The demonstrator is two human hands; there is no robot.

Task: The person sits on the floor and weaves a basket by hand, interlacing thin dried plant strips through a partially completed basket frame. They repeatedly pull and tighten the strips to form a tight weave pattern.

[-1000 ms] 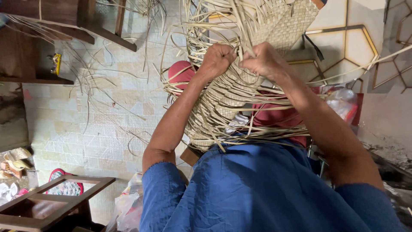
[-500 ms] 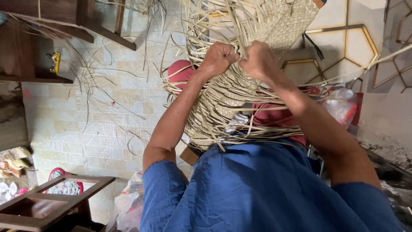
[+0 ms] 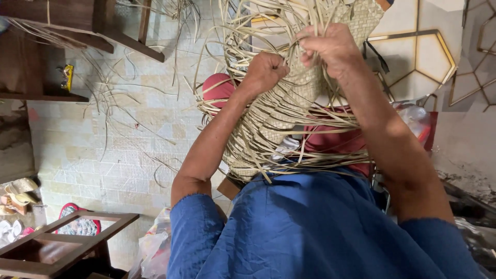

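Pale tiled floor (image 3: 103, 155), loose straw strips scattered over it; dark wooden furniture legs (image 3: 129, 36) top left, a wooden frame stool (image 3: 67, 237) bottom left with sandals (image 3: 18, 191) just beside it. Patterned hexagon tiles (image 3: 423, 57) top right. Clear plastic bag (image 3: 155, 248) near the left elbow, another crumpled plastic bag (image 3: 416, 119) behind the right forearm

Both forearms cross the view and cover much of the work; blue shirt (image 3: 310, 227) fills the bottom. A red round thing (image 3: 217, 88) sits partly hidden behind the strands, can't tell what it is. Red cloth (image 3: 336, 142) under the weave

Half-woven palm mat (image 3: 294, 98): tan, flat strips in a tight checker weave, finished part dense, edges fraying into many long loose strands that fan out left, right and up

Mat sits in front of the chest, over the lap. Long axis runs from lower left near the shirt up to the top right of frame, woven end up, tilted

Left hand (image 3: 266, 70) is a closed fist around a bundle of strands. Right hand (image 3: 330, 46) is closed too, fingers pinching strands at the upper weave. Hands near each other, not touching
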